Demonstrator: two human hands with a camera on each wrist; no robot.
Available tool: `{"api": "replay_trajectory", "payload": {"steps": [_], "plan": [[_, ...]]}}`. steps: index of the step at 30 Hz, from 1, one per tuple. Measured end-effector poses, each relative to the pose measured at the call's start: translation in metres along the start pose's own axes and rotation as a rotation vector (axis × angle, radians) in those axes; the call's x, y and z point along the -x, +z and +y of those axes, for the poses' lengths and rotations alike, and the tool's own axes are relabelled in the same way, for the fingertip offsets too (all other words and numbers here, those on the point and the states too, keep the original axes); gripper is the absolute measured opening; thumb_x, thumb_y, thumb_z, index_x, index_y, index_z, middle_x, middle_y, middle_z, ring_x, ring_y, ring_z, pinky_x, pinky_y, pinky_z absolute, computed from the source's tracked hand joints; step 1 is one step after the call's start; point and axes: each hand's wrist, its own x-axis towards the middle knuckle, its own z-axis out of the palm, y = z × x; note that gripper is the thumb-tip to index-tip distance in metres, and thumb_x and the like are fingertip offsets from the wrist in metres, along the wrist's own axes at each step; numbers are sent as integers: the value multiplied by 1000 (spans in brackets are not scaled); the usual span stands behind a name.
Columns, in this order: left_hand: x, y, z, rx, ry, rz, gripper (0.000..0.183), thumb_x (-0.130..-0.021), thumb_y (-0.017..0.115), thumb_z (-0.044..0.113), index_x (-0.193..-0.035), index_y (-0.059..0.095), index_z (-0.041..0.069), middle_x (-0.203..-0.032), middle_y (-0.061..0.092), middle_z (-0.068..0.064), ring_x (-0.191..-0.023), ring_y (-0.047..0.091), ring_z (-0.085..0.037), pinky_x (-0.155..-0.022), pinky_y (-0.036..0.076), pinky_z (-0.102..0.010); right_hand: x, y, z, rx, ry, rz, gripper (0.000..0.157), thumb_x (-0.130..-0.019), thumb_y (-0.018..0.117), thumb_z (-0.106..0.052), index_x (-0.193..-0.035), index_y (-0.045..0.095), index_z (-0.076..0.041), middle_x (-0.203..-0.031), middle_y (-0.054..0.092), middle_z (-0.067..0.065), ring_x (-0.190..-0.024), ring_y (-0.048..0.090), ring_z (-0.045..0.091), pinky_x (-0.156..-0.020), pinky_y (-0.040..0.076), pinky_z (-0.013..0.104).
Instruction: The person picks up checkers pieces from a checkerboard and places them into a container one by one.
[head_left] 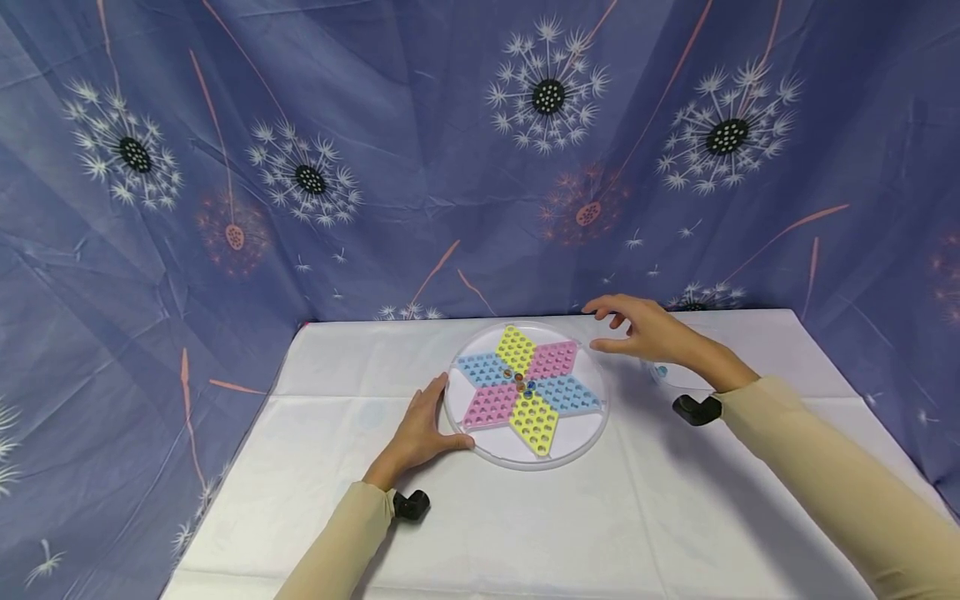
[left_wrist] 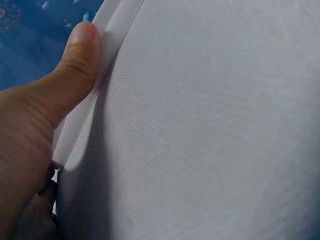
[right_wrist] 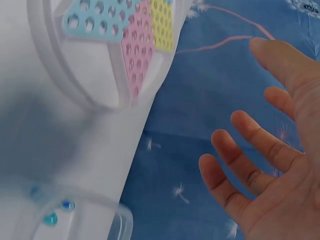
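A round white Chinese checkers board point(head_left: 480, 337) with a pink, blue and yellow star of holes lies on the table. Several marbles point(head_left: 519, 377) sit around its centre, some orange-brown, some blue. My left hand point(head_left: 420, 429) rests against the board's near left rim, fingers and thumb spread along it. The left wrist view shows the thumb point(left_wrist: 82, 55) lying on the white rim. My right hand point(head_left: 645, 327) is raised beside the board's far right side, fingers apart and loosely bent. Nothing lies between the fingers point(right_wrist: 245, 170) in the right wrist view.
A clear plastic container point(right_wrist: 125, 220) with several blue and teal marbles point(right_wrist: 50, 218) stands right of the board, partly hidden behind my right forearm in the head view. White cloth point(head_left: 315, 467) covers the table. A blue dandelion-print curtain point(head_left: 420, 150) hangs behind it.
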Motion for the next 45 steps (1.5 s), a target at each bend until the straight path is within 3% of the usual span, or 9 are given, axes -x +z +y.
{"api": "replay_trajectory", "payload": {"steps": [16, 26, 35, 45], "plan": [[0, 1, -2, 5, 6, 5, 127, -68, 95, 47, -164, 21, 7, -168, 25, -15, -155, 19, -37, -128, 13, -49, -25, 41, -22, -93, -37, -70, 55, -90, 82, -20, -139, 61, -15, -119, 65, 8, -105, 63, 32, -82, 59, 45], [0, 2, -1, 5, 4, 7, 127, -69, 95, 46, -164, 21, 6, -168, 24, -15, -156, 17, -35, -129, 10, -48, -35, 63, -18, -149, -58, -95, 53, -90, 81, -16, -139, 60, -10, -124, 66, 19, -109, 64, 42, -91, 57, 59], [0, 1, -1, 2, 10, 11, 128, -68, 95, 45, -164, 21, 4, -168, 25, -16, -156, 17, -34, -129, 9, -48, -38, 90, -15, -143, -34, -111, 49, -90, 81, -16, -135, 64, -5, -121, 66, 18, -108, 64, 36, -94, 57, 53], [0, 1, -1, -3, 6, 9, 127, -69, 95, 46, -164, 21, 5, -168, 24, -16, -156, 16, -36, -129, 10, -49, -40, 109, -13, -78, -47, -106, 33, -90, 80, -16, -123, 73, -11, -122, 69, 10, -118, 61, 31, -107, 47, 54]]}}
